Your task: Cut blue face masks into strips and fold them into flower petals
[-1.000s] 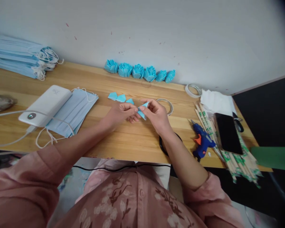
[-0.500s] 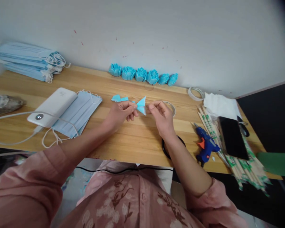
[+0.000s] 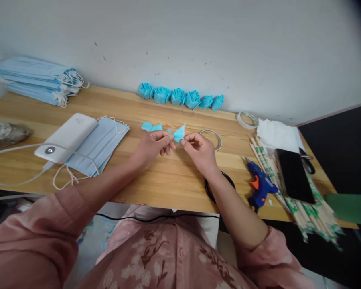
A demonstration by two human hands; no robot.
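Between my hands, over the middle of the table, is a small blue folded piece (image 3: 179, 133), wide at its right end and narrowing to the left. My left hand (image 3: 154, 145) pinches its narrow end. My right hand (image 3: 201, 153) pinches its lower right corner between thumb and forefinger. Just behind my left hand, a few more blue pieces (image 3: 151, 127) lie on the wood, partly hidden by the fingers. A tape ring (image 3: 219, 141) rests behind my right hand. Under my right forearm is a loop of black cable (image 3: 207, 188).
Blue flowers (image 3: 177, 96) line the wall. On the left are stacked face masks (image 3: 33, 78), a power bank (image 3: 66, 137) and more masks (image 3: 104, 144). To the right lie a glue gun (image 3: 260, 184), a phone (image 3: 295, 174), wrapped sticks (image 3: 314, 218) and a tape roll (image 3: 247, 119).
My right hand has moved slightly left and taken hold of the blue piece's lower right corner. That corner is now covered by the fingers. My left hand keeps its pinch.
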